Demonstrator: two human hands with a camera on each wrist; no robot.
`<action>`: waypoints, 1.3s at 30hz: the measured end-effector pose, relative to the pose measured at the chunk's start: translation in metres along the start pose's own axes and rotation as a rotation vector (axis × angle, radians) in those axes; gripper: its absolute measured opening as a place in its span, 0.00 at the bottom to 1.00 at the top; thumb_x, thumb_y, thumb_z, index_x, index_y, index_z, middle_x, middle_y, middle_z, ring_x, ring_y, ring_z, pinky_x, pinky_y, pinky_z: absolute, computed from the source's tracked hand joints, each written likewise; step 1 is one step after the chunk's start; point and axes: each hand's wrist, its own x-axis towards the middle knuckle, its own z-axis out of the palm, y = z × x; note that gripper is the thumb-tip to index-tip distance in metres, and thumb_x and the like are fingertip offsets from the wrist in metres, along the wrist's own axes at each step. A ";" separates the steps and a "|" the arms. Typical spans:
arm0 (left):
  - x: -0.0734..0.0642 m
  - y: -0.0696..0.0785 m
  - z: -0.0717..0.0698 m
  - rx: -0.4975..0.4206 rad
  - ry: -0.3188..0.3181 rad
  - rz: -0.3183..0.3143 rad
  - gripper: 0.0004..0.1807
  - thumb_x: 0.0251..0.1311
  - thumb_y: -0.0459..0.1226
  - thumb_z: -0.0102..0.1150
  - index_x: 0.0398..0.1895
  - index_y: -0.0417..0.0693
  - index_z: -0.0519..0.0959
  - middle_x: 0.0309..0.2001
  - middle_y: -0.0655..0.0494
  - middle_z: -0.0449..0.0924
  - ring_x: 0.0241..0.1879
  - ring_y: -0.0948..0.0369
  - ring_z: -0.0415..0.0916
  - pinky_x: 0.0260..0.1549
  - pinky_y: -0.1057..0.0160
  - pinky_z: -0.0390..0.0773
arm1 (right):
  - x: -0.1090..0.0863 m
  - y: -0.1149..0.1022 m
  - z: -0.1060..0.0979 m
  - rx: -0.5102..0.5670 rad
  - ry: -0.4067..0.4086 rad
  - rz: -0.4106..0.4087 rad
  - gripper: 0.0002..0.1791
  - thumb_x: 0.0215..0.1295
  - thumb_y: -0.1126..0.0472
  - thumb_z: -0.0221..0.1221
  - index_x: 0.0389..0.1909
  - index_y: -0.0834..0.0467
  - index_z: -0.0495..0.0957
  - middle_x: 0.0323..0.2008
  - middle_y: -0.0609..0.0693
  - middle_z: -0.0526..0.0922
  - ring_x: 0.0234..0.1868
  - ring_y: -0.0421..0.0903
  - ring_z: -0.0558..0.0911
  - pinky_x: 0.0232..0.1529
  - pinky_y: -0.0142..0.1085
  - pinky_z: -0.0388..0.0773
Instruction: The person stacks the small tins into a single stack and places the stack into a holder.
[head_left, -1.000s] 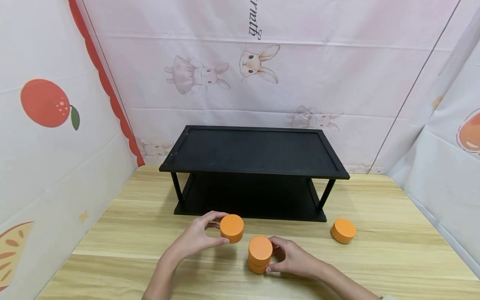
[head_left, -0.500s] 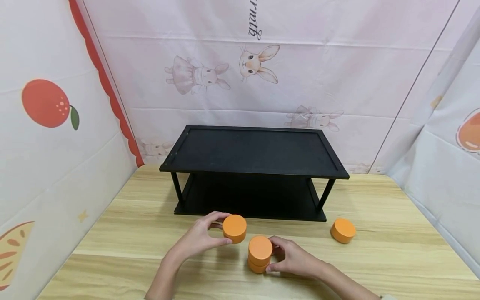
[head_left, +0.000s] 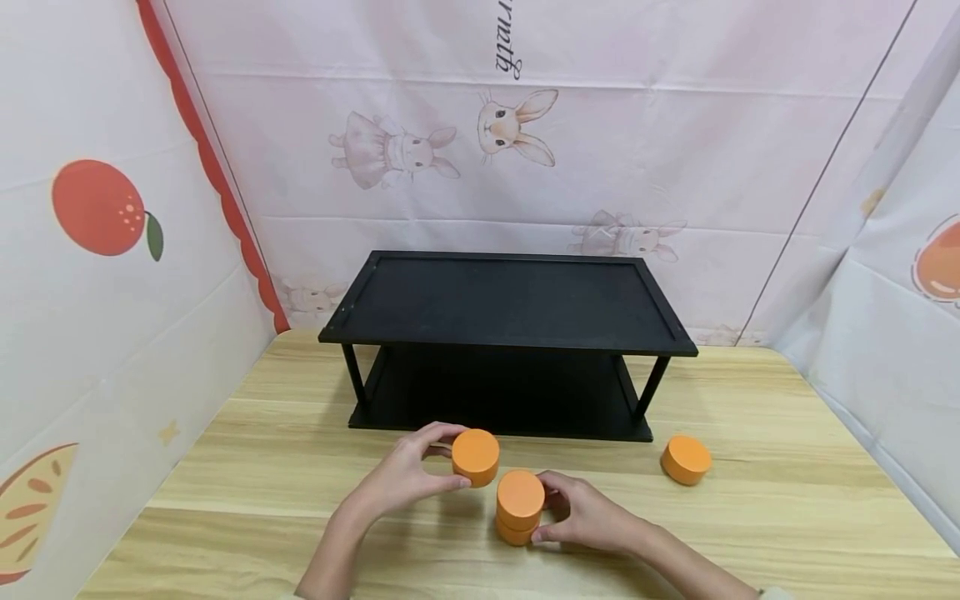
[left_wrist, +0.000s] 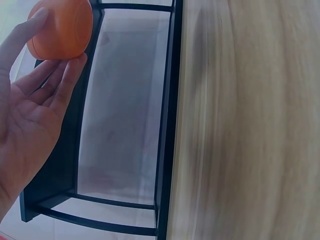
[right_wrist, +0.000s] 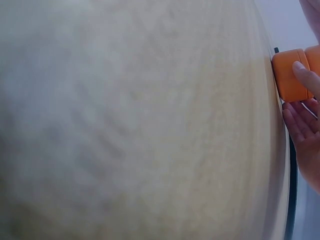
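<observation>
My left hand [head_left: 411, 473] pinches a round orange block [head_left: 476, 457] between thumb and fingers, holding it above the table, just behind and left of a stack. Two similar orange discs make up that stack [head_left: 519, 507], one on top of the other on the wooden table. Thumb and fingers of my right hand [head_left: 588, 515] grip the stack from its right side. In the left wrist view the held block [left_wrist: 62, 30] shows its smooth underside. The right wrist view has the lower disc [right_wrist: 290, 76] of the stack at the right edge, with the thumb across it.
A black two-tier rack [head_left: 510, 304] stands behind the hands, its front edge close to the left fingers. Another orange disc [head_left: 686, 460] lies on the wooden table [head_left: 757, 483] to the right. Printed cloth walls [head_left: 675, 150] enclose the back and sides.
My left hand has moved a little to the right with its orange block, nearer the stack. The right hand and the stack have stayed in place.
</observation>
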 end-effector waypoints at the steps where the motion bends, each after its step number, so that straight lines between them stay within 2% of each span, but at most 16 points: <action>1: 0.001 -0.001 0.001 -0.006 -0.001 0.000 0.31 0.45 0.38 0.71 0.55 0.49 0.72 0.52 0.56 0.72 0.47 0.60 0.73 0.51 0.60 0.71 | 0.000 0.000 0.000 0.000 0.000 0.003 0.27 0.50 0.52 0.68 0.50 0.55 0.71 0.45 0.44 0.77 0.47 0.41 0.77 0.49 0.35 0.74; 14: 0.000 0.001 0.005 -0.005 -0.003 -0.001 0.31 0.46 0.42 0.71 0.55 0.48 0.72 0.52 0.56 0.72 0.47 0.61 0.73 0.51 0.59 0.71 | 0.001 -0.001 -0.001 0.004 -0.002 0.006 0.27 0.51 0.52 0.68 0.50 0.55 0.71 0.46 0.44 0.76 0.46 0.41 0.76 0.48 0.35 0.74; 21: 0.001 0.000 0.010 -0.040 -0.012 0.010 0.30 0.47 0.42 0.70 0.55 0.46 0.71 0.52 0.54 0.73 0.47 0.60 0.73 0.51 0.54 0.70 | 0.001 0.000 -0.001 -0.002 -0.008 0.018 0.27 0.51 0.51 0.67 0.50 0.55 0.71 0.46 0.44 0.77 0.46 0.41 0.76 0.48 0.34 0.74; 39: 0.003 0.005 0.018 -0.034 -0.013 0.069 0.28 0.48 0.39 0.70 0.54 0.46 0.72 0.50 0.56 0.73 0.46 0.60 0.74 0.50 0.63 0.72 | 0.001 -0.002 -0.001 -0.006 -0.008 0.023 0.26 0.51 0.51 0.67 0.50 0.54 0.71 0.46 0.43 0.76 0.47 0.41 0.76 0.49 0.36 0.74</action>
